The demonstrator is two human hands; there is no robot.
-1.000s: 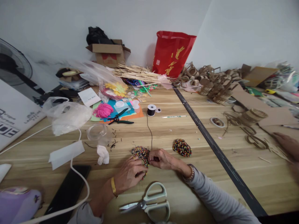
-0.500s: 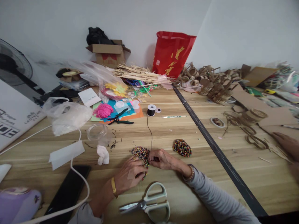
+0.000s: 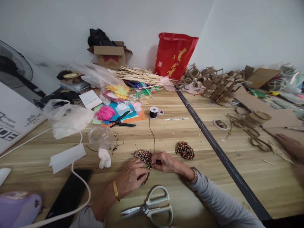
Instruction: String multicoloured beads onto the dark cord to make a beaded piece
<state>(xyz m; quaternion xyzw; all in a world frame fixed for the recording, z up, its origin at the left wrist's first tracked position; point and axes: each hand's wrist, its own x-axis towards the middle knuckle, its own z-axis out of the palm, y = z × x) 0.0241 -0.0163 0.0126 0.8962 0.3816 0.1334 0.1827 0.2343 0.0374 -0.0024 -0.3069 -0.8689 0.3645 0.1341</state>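
Note:
A bunch of multicoloured bead strings (image 3: 142, 154) lies on the table beneath the fingers of my left hand (image 3: 133, 174), which is closed on its near side. My right hand (image 3: 163, 162) pinches at the bunch's right edge, where a black cord (image 3: 153, 136) runs in from a spool (image 3: 154, 112). The fingertips of the right hand are partly hidden, but the cord leads straight into them. To the right sits a second coil of beads (image 3: 185, 150), touched by neither hand. Scissors with pale handles (image 3: 152, 205) lie in front of me, blades pointing left.
Black-handled pliers (image 3: 122, 121), pink yarn (image 3: 104, 113) and coloured paper are further back. A clear round container (image 3: 99, 136), a crumpled tissue (image 3: 104, 158) and a white cable (image 3: 82, 177) lie left. Another person's hand (image 3: 288, 142) rests at the right, near woven baskets (image 3: 257, 119).
My left thumb and fingers have shifted slightly over the beads. My right hand stays in nearly the same place, and the cord and scissors lie as before.

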